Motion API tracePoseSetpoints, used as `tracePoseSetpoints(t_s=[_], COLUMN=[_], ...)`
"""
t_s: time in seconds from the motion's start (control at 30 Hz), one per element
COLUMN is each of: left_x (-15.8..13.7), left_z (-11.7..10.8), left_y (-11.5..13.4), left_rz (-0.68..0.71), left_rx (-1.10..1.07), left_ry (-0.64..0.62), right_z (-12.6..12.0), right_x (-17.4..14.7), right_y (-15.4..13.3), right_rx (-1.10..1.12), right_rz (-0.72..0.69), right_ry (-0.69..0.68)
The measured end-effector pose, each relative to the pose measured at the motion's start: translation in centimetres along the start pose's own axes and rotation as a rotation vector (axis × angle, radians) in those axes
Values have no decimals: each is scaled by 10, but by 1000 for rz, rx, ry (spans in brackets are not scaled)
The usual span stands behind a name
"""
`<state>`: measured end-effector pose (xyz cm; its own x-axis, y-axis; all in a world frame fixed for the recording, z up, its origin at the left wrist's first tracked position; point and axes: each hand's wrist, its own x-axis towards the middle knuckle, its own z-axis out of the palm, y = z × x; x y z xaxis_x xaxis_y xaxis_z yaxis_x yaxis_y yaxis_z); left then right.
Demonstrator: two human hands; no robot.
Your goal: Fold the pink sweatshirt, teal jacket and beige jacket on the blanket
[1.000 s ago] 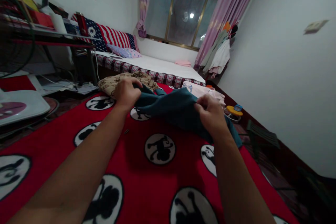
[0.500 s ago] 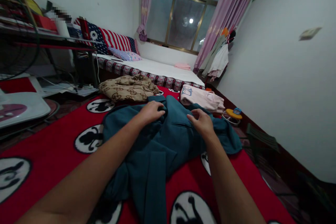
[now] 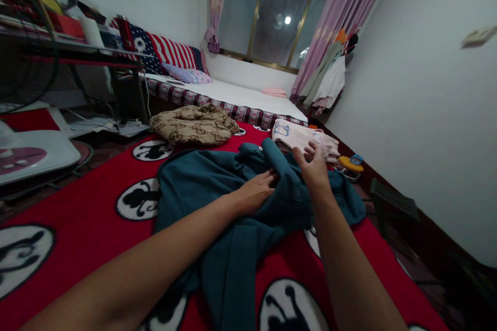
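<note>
A dark teal coat (image 3: 202, 176) lies rumpled on a red blanket (image 3: 97, 201) with black-and-white round patterns. One long flat strip of its cloth runs down toward me. My left hand (image 3: 254, 194) is at the middle of the coat, closed on a turned-up flap; the flap's fold partly hides the fingertips. Over the coat's right part, my right hand (image 3: 315, 168) is raised with fingers apart and nothing in it. Just beyond that hand sits a folded pale pink garment (image 3: 293, 133).
A brown patterned garment (image 3: 194, 124) lies bunched at the blanket's far left. Behind stands a bed (image 3: 233, 94) with pillows. At left are a cluttered desk (image 3: 85, 51) and a white chair (image 3: 39, 152); at right, a yellow stool (image 3: 350, 164) and a dark stool (image 3: 394, 199).
My left hand has moved right and nearer to me, and a flap of the coat has turned up and over to the right. My right hand has lifted off the coat, its fingers spreading.
</note>
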<state>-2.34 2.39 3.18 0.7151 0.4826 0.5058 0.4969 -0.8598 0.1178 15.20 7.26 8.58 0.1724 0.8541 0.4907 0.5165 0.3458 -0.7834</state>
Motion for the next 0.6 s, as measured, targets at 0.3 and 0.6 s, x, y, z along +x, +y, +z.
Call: tracePoseSetpoints(t_s=[0.3,0.6], left_x=[4,-15], left_z=[8,-9], left_y=[13,-37], left_rz=[140,-518], left_rx=[-15,126], left_ry=[-121,77], right_z=[6,-33], right_x=[-22,8], right_y=[14,-3], right_rx=[-580,208], right_rz=[5,-60], right_ry=[-338,562])
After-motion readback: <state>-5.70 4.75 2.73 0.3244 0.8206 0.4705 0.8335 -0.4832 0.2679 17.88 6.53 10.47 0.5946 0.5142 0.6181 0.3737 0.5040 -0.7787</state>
